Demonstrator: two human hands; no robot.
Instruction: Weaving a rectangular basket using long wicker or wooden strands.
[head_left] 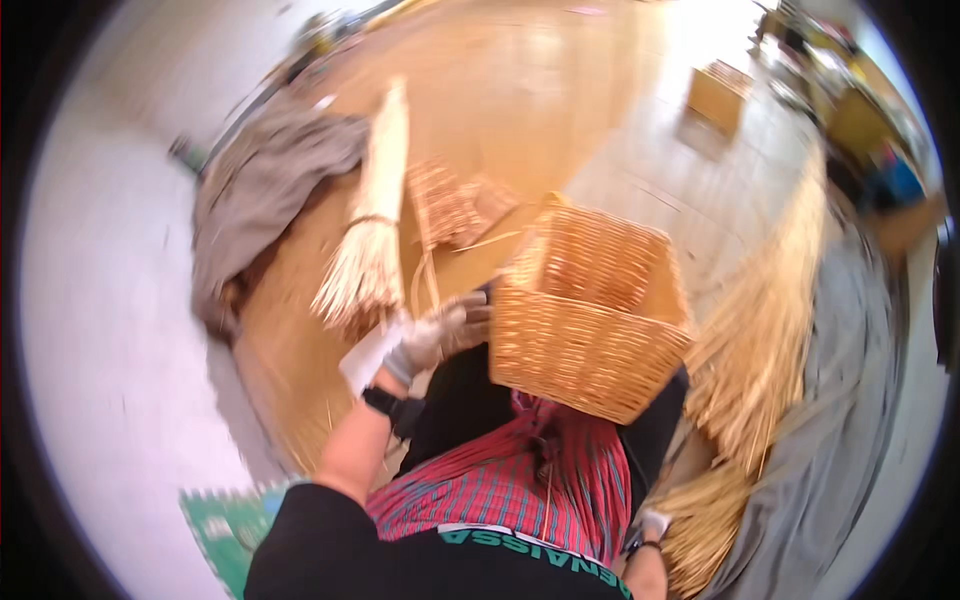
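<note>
A woven wicker basket [590, 345] with an open top and several slanted sides sits tilted on my lap, over a red checked cloth [500, 480]. My left hand [440, 335], in a pale glove, is beside the basket's left side, its fingers stretched toward it; whether they touch it I cannot tell. A white piece [370, 358] that looks like paper or cloth shows by that wrist. Low on my right, my right hand [655, 523] reaches down beside a bundle of straw-coloured strands [700, 530]. Its fingers are mostly hidden.
Ahead to the left stands a tied bundle of pale strands [375, 235], next to a grey-brown cloth [270, 180] and woven reddish pieces [450, 205]. More loose strands [765, 340] lie on grey cloth [840, 390] at right. A box-like basket [718, 95] stands farther off.
</note>
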